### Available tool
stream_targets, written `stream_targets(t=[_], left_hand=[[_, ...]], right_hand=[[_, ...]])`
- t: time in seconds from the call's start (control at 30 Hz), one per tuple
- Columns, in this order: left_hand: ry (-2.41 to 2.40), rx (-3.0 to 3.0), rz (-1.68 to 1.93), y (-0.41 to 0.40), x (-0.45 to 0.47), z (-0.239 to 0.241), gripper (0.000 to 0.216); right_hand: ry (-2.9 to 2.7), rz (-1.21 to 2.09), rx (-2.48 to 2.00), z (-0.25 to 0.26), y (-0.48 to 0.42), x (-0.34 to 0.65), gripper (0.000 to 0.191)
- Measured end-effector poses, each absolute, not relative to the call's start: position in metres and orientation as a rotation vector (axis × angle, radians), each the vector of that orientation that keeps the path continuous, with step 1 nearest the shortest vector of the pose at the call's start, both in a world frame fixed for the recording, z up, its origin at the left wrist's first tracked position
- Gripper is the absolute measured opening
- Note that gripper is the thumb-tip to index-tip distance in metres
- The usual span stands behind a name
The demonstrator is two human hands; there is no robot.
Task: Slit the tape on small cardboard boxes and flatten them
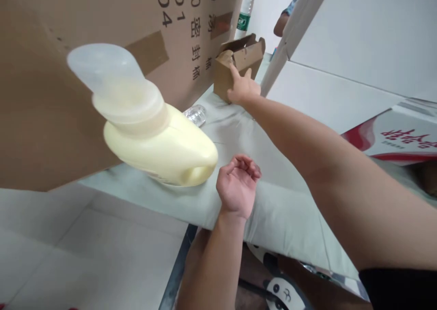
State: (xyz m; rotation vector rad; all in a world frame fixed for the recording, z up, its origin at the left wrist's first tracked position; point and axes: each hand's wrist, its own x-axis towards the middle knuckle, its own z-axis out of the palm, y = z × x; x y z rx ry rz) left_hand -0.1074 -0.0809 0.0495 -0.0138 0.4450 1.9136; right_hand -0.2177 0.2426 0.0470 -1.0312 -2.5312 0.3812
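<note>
My right hand (244, 89) reaches across to a small brown cardboard box (223, 75) with raised flaps. Its fingers are spread in front of the box's near side and top edge; whether they press on the cardboard I cannot tell. Palm up and holding nothing, my left hand (239, 180) hovers over the front of the pale covered table (280, 200), fingers loosely curled but apart from the palm. Just left of it is a pale yellow jug (160, 146) with a translucent spout-like top, leaning to the left in view. A clear plastic bottle (196, 115) is partly hidden behind the jug.
A large printed carton (85, 18) fills the left side. Behind the small box stands a water bottle with a green label (243, 22). White panels (348, 91) rise on the right, near a red-and-white box (396, 134). Another person's arm (280, 25) shows at the back.
</note>
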Motion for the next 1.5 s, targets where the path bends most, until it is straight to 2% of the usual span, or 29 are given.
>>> stream_targets(t=[0.1,0.3,0.8,0.97,1.13,1.23,1.37,1.5], left_hand=[[0.447,-0.049,1.923,-0.086,-0.117,0.049,0.023],[0.375,-0.051,1.909,-0.09,-0.109,0.051,0.022],[0.316,-0.119,1.88,-0.078,-0.098,0.059,0.023],[0.501,-0.085,1.899,-0.078,-0.101,0.056,0.02],[1.318,0.177,2.02,-0.081,-0.096,0.043,0.012],[1.584,0.37,2.179,-0.084,-0.094,0.038,0.01],[1.608,0.612,2.225,-0.078,-0.087,0.034,0.027],[1.305,0.872,2.178,-0.066,-0.071,0.034,0.043]], right_hand=[[-2.496,0.353,-1.066,0.043,0.269,-0.22,0.098],[-2.524,0.285,-0.883,0.034,0.276,-0.181,0.085],[-2.452,0.375,-1.349,0.077,0.223,-0.19,0.09],[-2.44,0.338,-1.271,0.083,0.198,-0.161,0.088],[-2.434,0.444,-0.969,0.076,0.144,-0.075,0.078],[-2.341,0.536,-0.862,0.078,0.093,0.01,0.071],[-2.09,0.432,-0.859,0.083,0.019,0.122,0.055],[-1.836,0.448,-0.914,0.065,-0.024,0.194,0.028]])
